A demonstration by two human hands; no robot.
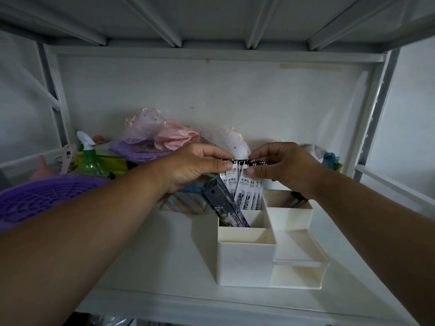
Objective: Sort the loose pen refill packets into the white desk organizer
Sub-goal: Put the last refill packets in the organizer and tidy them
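White shelf (150, 260), both hands pinching refill packets (247, 184) (organizer (244, 262) below)

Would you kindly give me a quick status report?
Left hand, right hand pinching white refill packets over white plastic organizer. Dark packet leaning alongside.

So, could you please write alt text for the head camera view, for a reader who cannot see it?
Both hands, left hand and right hand, pinch the top edge of a fan of white pen refill packets standing in a rear compartment of a white desk organizer on a white shelf. A dark packet leans in the neighbouring compartment; a purple basket sits left.
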